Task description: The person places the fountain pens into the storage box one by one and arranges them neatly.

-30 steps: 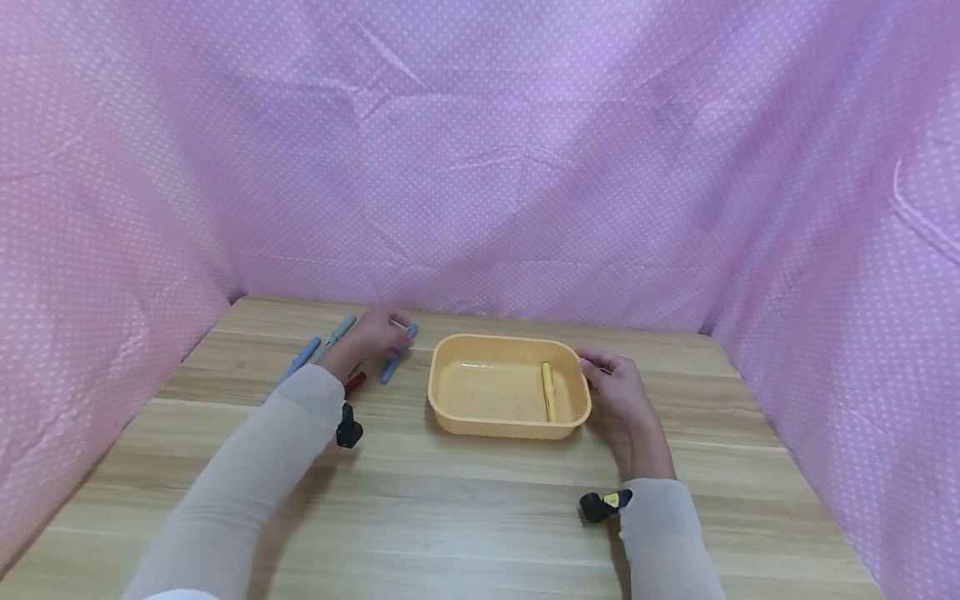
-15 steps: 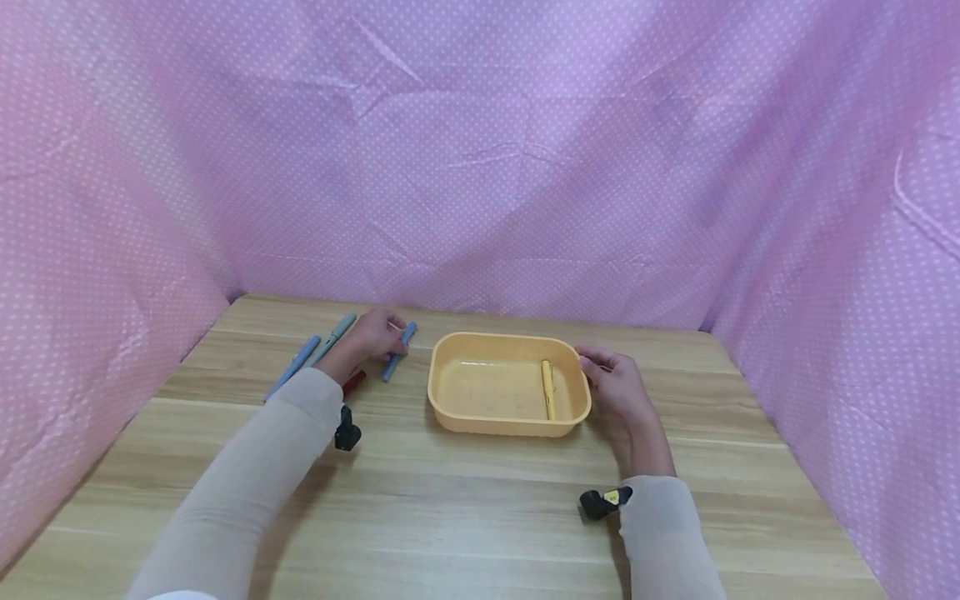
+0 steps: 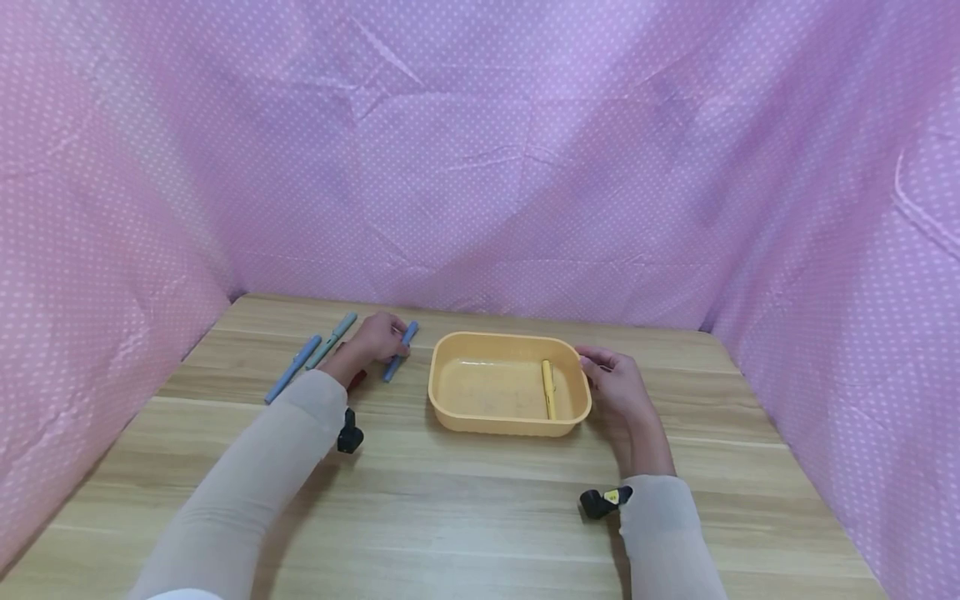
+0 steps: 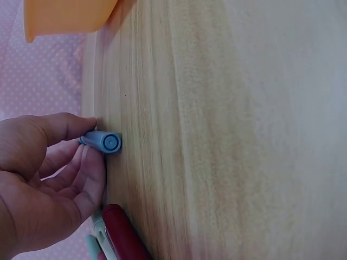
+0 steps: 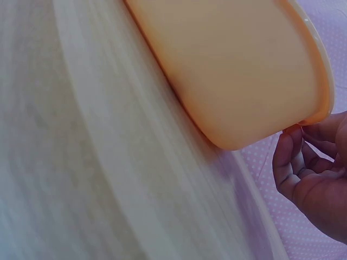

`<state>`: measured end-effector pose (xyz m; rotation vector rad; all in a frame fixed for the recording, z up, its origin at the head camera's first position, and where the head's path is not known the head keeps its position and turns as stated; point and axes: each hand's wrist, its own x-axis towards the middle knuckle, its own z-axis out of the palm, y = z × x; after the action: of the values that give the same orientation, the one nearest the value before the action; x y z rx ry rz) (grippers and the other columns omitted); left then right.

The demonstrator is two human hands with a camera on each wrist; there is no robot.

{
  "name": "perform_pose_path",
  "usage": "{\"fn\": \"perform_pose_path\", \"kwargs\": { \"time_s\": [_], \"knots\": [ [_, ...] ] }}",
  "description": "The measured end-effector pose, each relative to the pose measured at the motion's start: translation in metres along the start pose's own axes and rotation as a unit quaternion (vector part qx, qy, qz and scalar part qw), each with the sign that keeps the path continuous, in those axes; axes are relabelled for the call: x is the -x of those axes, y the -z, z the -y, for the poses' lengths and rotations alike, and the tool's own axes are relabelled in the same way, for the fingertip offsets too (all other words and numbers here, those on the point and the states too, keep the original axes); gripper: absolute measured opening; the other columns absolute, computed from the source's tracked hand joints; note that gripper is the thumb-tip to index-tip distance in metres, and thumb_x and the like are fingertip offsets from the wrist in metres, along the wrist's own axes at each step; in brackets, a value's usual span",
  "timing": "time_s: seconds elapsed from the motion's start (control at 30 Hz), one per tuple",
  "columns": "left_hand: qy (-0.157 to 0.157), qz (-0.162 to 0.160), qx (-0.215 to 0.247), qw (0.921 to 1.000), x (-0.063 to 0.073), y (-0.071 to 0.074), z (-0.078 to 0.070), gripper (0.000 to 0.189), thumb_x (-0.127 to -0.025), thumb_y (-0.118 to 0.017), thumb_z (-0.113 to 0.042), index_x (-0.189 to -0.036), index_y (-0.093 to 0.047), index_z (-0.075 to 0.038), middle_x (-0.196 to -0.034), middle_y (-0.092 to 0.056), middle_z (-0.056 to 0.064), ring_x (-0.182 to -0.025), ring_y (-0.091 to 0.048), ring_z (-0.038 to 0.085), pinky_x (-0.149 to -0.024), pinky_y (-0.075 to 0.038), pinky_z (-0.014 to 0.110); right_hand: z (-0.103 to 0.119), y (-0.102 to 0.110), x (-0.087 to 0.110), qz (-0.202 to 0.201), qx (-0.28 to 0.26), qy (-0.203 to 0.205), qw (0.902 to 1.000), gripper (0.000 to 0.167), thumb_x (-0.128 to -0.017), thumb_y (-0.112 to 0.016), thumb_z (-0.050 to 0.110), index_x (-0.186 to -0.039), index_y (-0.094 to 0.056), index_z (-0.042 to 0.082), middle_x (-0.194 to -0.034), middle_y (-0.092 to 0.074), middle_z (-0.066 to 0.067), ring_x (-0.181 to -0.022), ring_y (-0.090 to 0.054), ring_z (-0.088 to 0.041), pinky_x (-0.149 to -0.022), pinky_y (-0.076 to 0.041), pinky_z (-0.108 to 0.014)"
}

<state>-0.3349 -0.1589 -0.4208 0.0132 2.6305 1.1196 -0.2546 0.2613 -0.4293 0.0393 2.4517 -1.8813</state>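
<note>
Toward the table's back left, my left hand (image 3: 378, 337) has its thumb and fingertips around a blue pen (image 3: 401, 352). In the left wrist view the pen's round end (image 4: 111, 143) points at the camera, close over the wood. My right hand (image 3: 618, 387) holds the right rim of a yellow-orange plastic box (image 3: 487, 427), fingertips against the outside just under its lip. Inside the box, a yellow pen (image 3: 549, 390) lies near the right wall. Beneath my left wrist a dark red pen (image 4: 124, 233) is partly hidden.
A light green pen (image 3: 341, 327) and another blue pen (image 3: 292, 369) lie left of my left hand on the wooden table (image 3: 450, 517). Pink dotted cloth (image 3: 480, 167) hangs behind the table and along both sides. Each wrist carries a small black camera.
My left hand shifts slightly, staying around the blue pen, and the sleeve uncovers more of the pens at left. My right hand and the box hold still.
</note>
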Motion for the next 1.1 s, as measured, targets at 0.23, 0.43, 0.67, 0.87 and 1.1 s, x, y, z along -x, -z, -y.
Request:
{"fn": "perform_pose_path", "kwargs": {
  "time_s": [0.23, 0.43, 0.67, 0.87, 1.1],
  "knots": [
    [-0.009, -0.005, -0.011, 0.9999, 0.003, -0.001, 0.0, 0.054, -0.087, -0.07, -0.004, -0.139, -0.057, 0.004, -0.125, -0.062, 0.02, -0.101, -0.063, 0.026, -0.077, -0.057, 0.027, -0.002, 0.001, -0.001, -0.002, 0.006, -0.002, 1.0, 0.035, -0.106, -0.058, 0.015, -0.135, -0.062, -0.002, -0.13, -0.065, -0.021, -0.104, -0.066, -0.014, -0.086, -0.059, -0.022],
    [-0.006, -0.007, 0.022, 0.9997, 0.006, -0.001, -0.002, 0.055, -0.088, -0.07, -0.005, -0.14, -0.057, 0.003, -0.128, -0.059, 0.018, -0.109, -0.06, 0.028, -0.087, -0.057, 0.032, -0.001, 0.002, -0.002, 0.002, 0.005, 0.007, 1.0, 0.036, -0.106, -0.057, 0.015, -0.137, -0.06, -0.003, -0.131, -0.064, -0.022, -0.104, -0.065, -0.014, -0.085, -0.058, -0.022],
    [0.021, -0.014, 0.067, 0.9975, 0.009, -0.002, -0.003, 0.051, -0.09, -0.068, -0.004, -0.14, -0.056, 0.0, -0.129, -0.058, 0.017, -0.11, -0.06, 0.028, -0.088, -0.057, 0.032, 0.0, 0.004, -0.001, 0.002, 0.028, 0.004, 0.9996, 0.036, -0.106, -0.057, 0.015, -0.138, -0.061, -0.001, -0.13, -0.065, -0.019, -0.102, -0.063, -0.014, -0.083, -0.057, -0.021],
    [0.021, -0.02, 0.089, 0.9956, 0.011, -0.004, -0.005, 0.053, -0.09, -0.067, -0.005, -0.141, -0.054, -0.001, -0.13, -0.059, 0.018, -0.109, -0.061, 0.029, -0.084, -0.057, 0.032, -0.001, 0.006, 0.0, 0.004, 0.028, 0.0, 0.9996, 0.035, -0.106, -0.057, 0.015, -0.137, -0.062, 0.0, -0.13, -0.064, -0.018, -0.103, -0.063, -0.015, -0.083, -0.058, -0.021],
    [0.011, -0.033, 0.106, 0.9938, 0.015, -0.004, -0.011, 0.048, -0.096, -0.064, -0.008, -0.142, -0.053, -0.002, -0.129, -0.056, 0.017, -0.107, -0.062, 0.029, -0.084, -0.058, 0.032, -0.002, 0.009, 0.003, 0.008, 0.032, 0.003, 0.9995, 0.037, -0.106, -0.058, 0.017, -0.139, -0.06, 0.001, -0.133, -0.063, -0.02, -0.103, -0.063, -0.015, -0.082, -0.057, -0.019]
  ]
}}
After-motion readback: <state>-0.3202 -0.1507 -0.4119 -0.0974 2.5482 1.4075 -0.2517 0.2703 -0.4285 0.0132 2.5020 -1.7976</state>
